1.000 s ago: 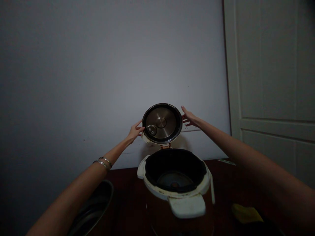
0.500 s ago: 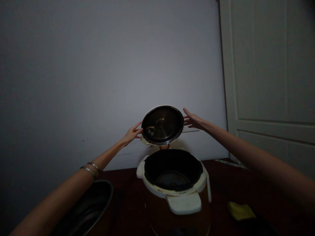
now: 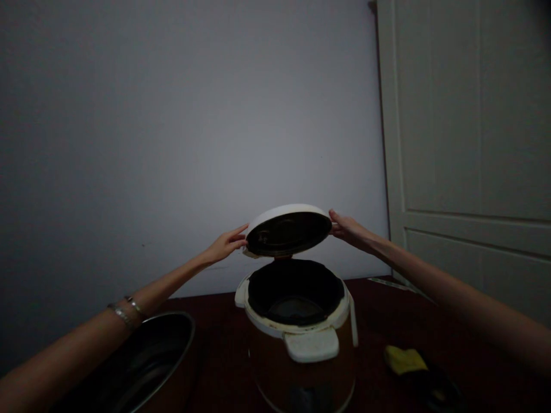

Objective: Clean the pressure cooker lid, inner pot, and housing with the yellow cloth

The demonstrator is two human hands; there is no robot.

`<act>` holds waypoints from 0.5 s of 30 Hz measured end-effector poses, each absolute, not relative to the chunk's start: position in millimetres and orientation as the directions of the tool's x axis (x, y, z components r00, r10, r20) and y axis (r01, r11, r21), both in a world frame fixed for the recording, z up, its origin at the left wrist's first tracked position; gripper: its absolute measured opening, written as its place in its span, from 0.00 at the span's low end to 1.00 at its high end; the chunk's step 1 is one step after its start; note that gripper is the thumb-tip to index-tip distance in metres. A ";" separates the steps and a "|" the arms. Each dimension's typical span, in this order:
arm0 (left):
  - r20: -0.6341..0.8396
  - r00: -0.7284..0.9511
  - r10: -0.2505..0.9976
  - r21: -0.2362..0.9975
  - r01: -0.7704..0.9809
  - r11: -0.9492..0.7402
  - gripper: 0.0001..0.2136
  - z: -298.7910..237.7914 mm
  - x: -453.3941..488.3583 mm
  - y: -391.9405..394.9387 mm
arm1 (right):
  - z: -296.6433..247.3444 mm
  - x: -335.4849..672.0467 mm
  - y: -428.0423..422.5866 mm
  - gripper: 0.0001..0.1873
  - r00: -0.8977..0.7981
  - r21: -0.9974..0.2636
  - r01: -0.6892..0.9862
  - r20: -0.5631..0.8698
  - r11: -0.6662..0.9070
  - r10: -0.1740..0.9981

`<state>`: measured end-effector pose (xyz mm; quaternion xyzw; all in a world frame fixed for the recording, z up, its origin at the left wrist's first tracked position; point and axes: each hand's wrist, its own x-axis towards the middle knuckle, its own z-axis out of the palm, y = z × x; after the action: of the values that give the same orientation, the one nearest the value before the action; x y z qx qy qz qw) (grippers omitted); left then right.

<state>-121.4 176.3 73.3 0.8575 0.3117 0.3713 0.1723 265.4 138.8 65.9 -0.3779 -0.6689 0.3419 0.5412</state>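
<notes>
Straight ahead stands an electric cooker (image 3: 301,367) with a brown body, a white rim and a dark hollow inside. Its hinged lid (image 3: 288,232) is tilted partway down over the back, white on top and dark metal underneath. My left hand (image 3: 224,245) grips the lid's left edge, fingers on its rim. On the opposite edge, my right hand (image 3: 350,230) has its thumb up by the top and its fingers at the side. A white front handle (image 3: 312,345) juts from the cooker toward me.
At the lower left is a dark metal pot (image 3: 187,338), partly behind my left forearm. A yellow sponge or cloth (image 3: 404,360) lies on a dark item at the right. The dark red surface (image 3: 219,327) meets a pale wall (image 3: 172,143); a panelled door (image 3: 456,143) stands right.
The lid has tipped forward and down, so its white top edge now shows. Both hands moved with it, and the right one has closed on the edge. The view shifted slightly.
</notes>
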 end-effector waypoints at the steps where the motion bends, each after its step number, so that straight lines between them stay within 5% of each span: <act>1: 0.541 0.545 0.641 0.494 0.412 -0.766 0.30 72.3 -120.6 172.5 | 61.9 266.2 137.7 0.34 -0.133 -0.866 0.127 0.468 0.483 0.874; 4: 0.555 0.578 0.598 0.424 0.422 -0.801 0.27 67.8 -119.5 162.4 | 47.7 270.5 137.3 0.31 -0.140 -0.856 0.099 0.494 0.508 0.858; 10: 0.542 0.639 0.546 0.344 0.424 -0.838 0.24 47.5 -122.9 145.5 | 20.7 284.1 127.4 0.30 -0.107 -0.751 0.296 0.588 0.590 0.802; 15: 0.545 0.665 0.511 0.256 0.449 -0.856 0.23 31.3 -127.0 135.2 | -2.5 287.9 118.4 0.35 -0.074 -0.774 0.279 0.573 0.569 0.816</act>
<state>-127.0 135.2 31.3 0.9110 0.2634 0.3133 0.0497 287.9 118.4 -2.5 -0.3959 -0.6914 0.2425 0.5535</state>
